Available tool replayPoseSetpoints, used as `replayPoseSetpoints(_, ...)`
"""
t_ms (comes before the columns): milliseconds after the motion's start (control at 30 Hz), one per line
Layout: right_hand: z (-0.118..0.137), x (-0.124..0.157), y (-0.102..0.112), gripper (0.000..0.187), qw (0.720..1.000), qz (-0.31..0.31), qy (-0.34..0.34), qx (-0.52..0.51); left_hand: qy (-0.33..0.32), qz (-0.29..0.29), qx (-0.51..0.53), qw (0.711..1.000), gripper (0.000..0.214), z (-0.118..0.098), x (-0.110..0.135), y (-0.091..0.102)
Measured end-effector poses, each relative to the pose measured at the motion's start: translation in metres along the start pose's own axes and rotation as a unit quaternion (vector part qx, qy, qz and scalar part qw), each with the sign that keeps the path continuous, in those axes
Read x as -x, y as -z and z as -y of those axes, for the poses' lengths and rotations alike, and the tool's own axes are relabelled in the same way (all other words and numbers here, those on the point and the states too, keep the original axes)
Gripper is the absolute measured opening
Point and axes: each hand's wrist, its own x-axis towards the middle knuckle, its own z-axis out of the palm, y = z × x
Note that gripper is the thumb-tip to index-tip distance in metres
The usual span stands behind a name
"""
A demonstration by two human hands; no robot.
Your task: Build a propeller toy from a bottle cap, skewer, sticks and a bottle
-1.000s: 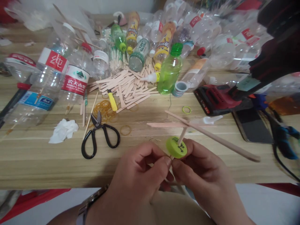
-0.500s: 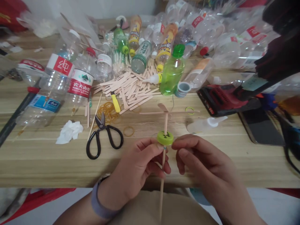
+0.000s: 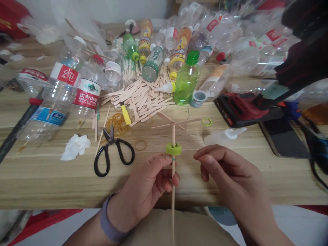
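Your left hand (image 3: 143, 189) pinches the stick (image 3: 173, 205) just under the cap (image 3: 173, 149); right hand (image 3: 232, 176) is loose, half-curled, nothing visible in it, just right of the stick. Stick's long axis runs near upright, blades (image 3: 188, 121) crossed on top. Nothing stands between right hand and stick. Scissors (image 3: 110, 139) left, glue bottle (image 3: 220, 137) beyond your right hand, both on the worktop (image 3: 51, 184).

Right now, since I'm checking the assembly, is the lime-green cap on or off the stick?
On: the stick shows both above and below the lime-green cap, in one line.
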Motion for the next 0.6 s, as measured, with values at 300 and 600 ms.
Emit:
replayPoseSetpoints(300, -0.005, -0.005, -0.006, 0.014, 0.999, -0.008, 0.005, 0.031, 0.022, 0.010, 0.026, 0.999, 0.015, -0.001, 0.000, 0.002)
replayPoseSetpoints(600, -0.001, 0.000, -0.016, 0.013, 0.993, 0.036, 0.080, 0.078, 0.025, 0.018, 0.029, 0.999, 0.016, 0.000, -0.002, 0.004)
